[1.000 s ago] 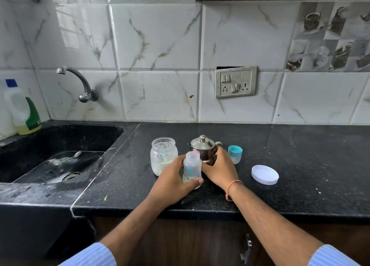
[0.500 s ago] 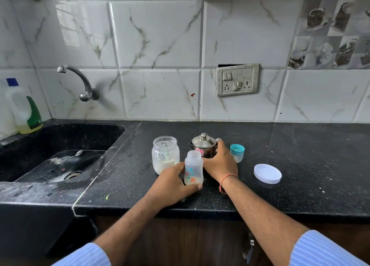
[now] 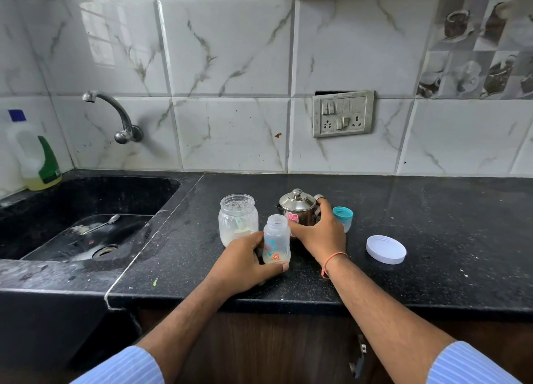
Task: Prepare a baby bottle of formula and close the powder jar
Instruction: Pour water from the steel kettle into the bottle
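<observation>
From the head camera, the baby bottle [image 3: 276,239] stands upright on the black counter [image 3: 447,239], its long axis vertical and its open mouth pointing straight up, with pale powder lying at the bottom. The left hand [image 3: 245,261] is wrapped around its lower half, thumb curled across the base — a firm, steadying hold. Just behind the bottle to the left sits the open powder jar [image 3: 238,219]; just behind it to the right is the steel kettle [image 3: 300,209].

Compared with a second ago, the right hand [image 3: 320,233] has slid further round the kettle: its fingers now curl closed about the far side by the handle. That suggests water is about to be poured, so the powder step looks finished.

Right of the bottle, beyond the kettle, stands the teal bottle cap [image 3: 343,217], and further right lies the white jar lid [image 3: 386,249] — still off, so the jar remains to be closed.
</observation>
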